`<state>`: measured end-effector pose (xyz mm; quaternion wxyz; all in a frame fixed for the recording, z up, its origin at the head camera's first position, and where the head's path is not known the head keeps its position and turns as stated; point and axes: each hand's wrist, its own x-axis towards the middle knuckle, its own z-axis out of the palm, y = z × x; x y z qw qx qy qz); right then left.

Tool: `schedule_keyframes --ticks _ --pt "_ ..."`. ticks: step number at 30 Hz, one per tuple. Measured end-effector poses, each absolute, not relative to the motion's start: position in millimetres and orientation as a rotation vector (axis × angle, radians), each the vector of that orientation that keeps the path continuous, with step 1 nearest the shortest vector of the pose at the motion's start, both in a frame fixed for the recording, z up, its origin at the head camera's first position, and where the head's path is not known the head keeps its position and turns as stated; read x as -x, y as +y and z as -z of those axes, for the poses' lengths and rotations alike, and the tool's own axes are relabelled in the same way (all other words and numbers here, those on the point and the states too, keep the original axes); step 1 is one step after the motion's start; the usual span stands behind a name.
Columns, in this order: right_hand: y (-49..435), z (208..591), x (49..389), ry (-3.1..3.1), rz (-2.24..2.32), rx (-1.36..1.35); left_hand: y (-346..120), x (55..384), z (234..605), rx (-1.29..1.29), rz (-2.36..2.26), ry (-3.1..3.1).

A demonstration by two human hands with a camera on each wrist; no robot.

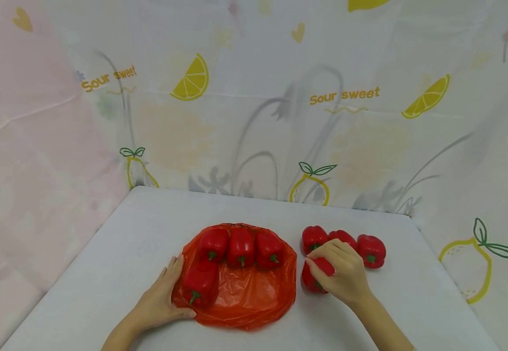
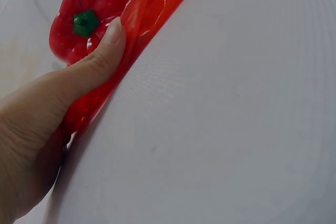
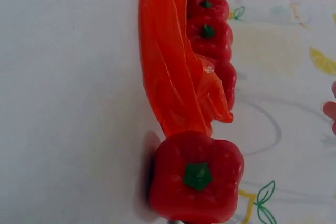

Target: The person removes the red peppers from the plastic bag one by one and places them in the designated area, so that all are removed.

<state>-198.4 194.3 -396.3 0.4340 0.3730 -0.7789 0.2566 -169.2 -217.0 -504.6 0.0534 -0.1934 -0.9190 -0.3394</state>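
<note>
An orange-red plastic bag (image 1: 245,297) lies spread open on the white table, with several red bell peppers inside, one of them at front left (image 1: 200,282). Along the bag's left side rests my left hand (image 1: 161,295), fingers extended and thumb (image 2: 102,59) against the plastic. My right hand (image 1: 343,268) is over a red bell pepper (image 3: 197,192) just right of the bag, partly covering it in the head view. In the right wrist view, fingertips (image 3: 331,108) show at the right edge, apart from that pepper's green-stemmed end.
Behind my right hand stand more red bell peppers: one at back left (image 1: 314,238), one partly hidden (image 1: 342,238) and one at the right (image 1: 371,251). The white table (image 1: 170,209) ends at a printed cloth backdrop (image 1: 254,122) with lemon drawings.
</note>
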Motion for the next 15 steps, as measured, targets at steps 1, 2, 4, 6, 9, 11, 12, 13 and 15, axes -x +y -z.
schedule_keyframes --ticks 1,2,4,6,9,11,12,13,15 --pt "192.6 395.8 198.3 -1.943 -0.636 -0.929 -217.1 169.2 504.6 0.587 1.03 -2.792" --pt "190.8 395.2 198.4 -1.944 -0.634 -0.932 -217.1 169.0 504.5 0.586 1.033 -2.792" --pt "187.2 394.2 198.6 -1.954 -0.631 -0.936 -217.1 168.8 504.4 0.582 1.033 -2.793" --pt "183.7 393.5 199.2 -1.958 -0.633 -0.945 -216.9 168.6 504.1 0.582 1.033 -2.797" --pt "178.6 392.8 200.0 -1.965 -0.643 -0.956 -216.5 168.6 503.6 0.585 1.03 -2.799" --pt "175.1 392.6 200.3 -1.964 -0.651 -0.964 -216.3 168.6 503.3 0.584 1.03 -2.802" --pt "173.3 392.5 200.4 -1.963 -0.655 -0.968 -216.2 168.6 503.2 0.582 1.032 -2.802" --pt "171.4 392.4 200.5 -1.963 -0.659 -0.971 -216.2 168.5 503.0 0.58 1.036 -2.804" --pt "167.2 392.4 201.1 -1.951 -0.673 -0.988 -216.2 168.5 502.8 0.575 1.044 -2.81"
